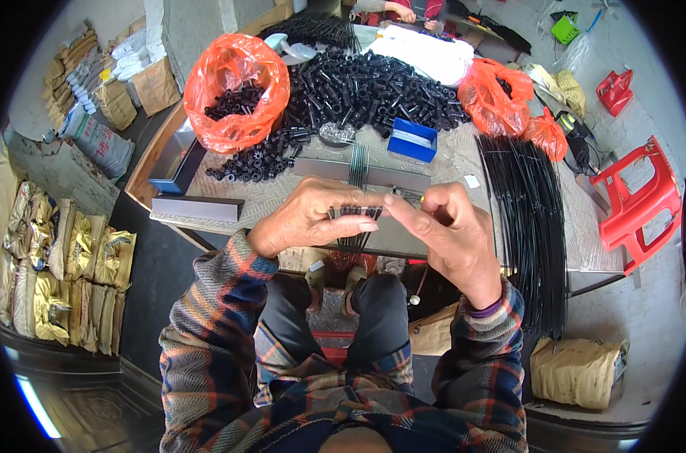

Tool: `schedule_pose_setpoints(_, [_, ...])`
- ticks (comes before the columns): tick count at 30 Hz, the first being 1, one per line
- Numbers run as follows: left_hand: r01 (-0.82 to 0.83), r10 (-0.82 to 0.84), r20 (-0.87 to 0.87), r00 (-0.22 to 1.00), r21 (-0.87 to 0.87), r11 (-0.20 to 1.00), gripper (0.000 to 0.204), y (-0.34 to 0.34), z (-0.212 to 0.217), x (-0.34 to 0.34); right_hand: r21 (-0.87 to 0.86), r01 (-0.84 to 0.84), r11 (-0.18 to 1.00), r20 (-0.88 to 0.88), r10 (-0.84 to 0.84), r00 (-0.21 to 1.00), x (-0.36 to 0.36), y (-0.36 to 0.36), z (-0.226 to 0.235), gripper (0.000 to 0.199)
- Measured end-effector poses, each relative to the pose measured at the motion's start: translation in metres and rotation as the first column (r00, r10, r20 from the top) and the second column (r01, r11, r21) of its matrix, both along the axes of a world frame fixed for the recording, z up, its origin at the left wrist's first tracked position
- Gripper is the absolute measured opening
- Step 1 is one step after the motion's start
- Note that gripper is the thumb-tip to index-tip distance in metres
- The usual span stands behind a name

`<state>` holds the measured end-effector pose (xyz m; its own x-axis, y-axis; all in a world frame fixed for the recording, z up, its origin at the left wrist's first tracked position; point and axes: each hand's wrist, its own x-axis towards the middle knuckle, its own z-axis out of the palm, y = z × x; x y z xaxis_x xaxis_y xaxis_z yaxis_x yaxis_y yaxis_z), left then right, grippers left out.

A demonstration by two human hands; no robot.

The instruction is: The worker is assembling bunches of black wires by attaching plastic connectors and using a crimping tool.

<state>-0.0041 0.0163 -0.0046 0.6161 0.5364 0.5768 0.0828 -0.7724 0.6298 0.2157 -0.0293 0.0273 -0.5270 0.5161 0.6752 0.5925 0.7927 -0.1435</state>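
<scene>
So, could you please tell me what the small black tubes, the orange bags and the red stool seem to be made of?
The small black tubes look like moulded plastic or rubber: matte, uniform, heaped loosely. The orange bags are thin plastic film, glossy, crinkled and translucent. The red stool looks like hard moulded plastic, with a smooth, slightly shiny surface. Both hands pinch a row of such tubes.
</scene>
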Motion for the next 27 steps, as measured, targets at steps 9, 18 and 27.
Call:
schedule_pose_setpoints(9, [0.004,-0.004,-0.011,1.0,-0.031,1.0,0.032,0.0,-0.002,-0.002,0.047,-0.023,0.999,-0.013,0.024,1.0,0.0,0.002,-0.003,0.052])
schedule_pose_setpoints(18, [-0.02,0.024,-0.064,0.998,0.07,0.997,0.034,0.001,-0.001,0.002,-0.058,-0.063,0.996,-0.051,0.06,0.997,0.003,-0.002,-0.001,0.046])
schedule_pose_setpoints(27, [-0.026,0.024,0.008,1.0,0.285,0.958,0.047,0.007,-0.01,0.008,0.017,-0.136,0.991,-0.061,0.137,0.989,0.001,0.005,-0.004,0.038])
